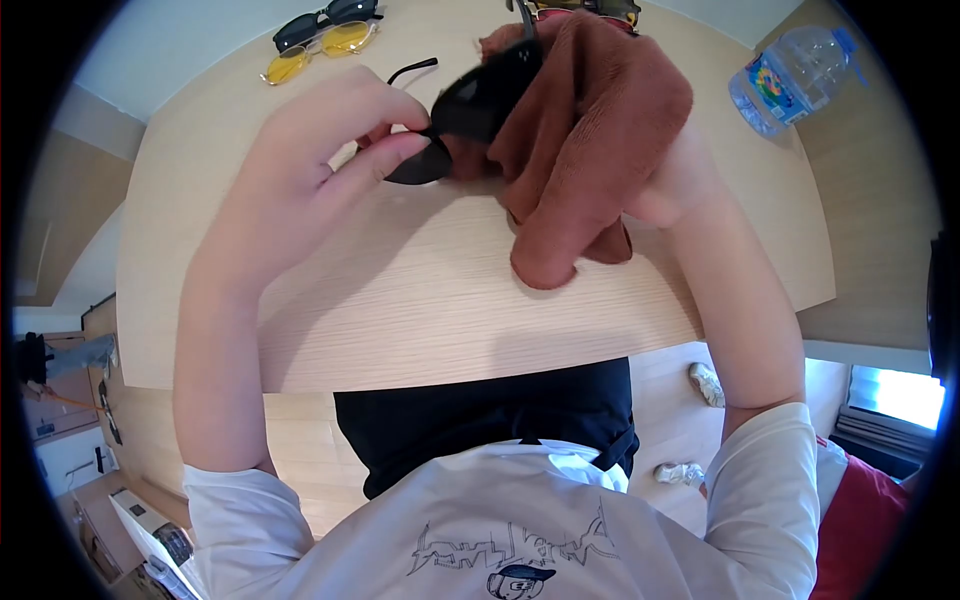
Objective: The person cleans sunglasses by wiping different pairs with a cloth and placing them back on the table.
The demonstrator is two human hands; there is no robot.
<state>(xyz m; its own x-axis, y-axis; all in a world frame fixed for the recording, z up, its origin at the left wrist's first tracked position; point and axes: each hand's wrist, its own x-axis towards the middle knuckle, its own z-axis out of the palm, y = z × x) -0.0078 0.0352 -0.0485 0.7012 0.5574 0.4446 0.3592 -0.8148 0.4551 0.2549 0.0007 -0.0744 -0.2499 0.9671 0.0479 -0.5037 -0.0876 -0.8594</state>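
Note:
Dark-lensed sunglasses [478, 102] are held above the table [400, 330], tilted, with one thin temple sticking up at the left. My left hand [335, 150] pinches them near the bridge between thumb and fingers. A reddish-brown cloth [600, 130] covers most of my right hand [682, 180]; it is bunched round the fingers and lies against the right lens. Those fingers are hidden beneath the cloth, whose loose folds hang toward the table's front.
Yellow-lensed glasses [345, 40] and dark sunglasses [298, 32] lie at the back left. More glasses [622, 12] rest at the back, behind the cloth. A clear plastic bottle [790, 80] with a blue cap is at the back right. Another person is at the far left.

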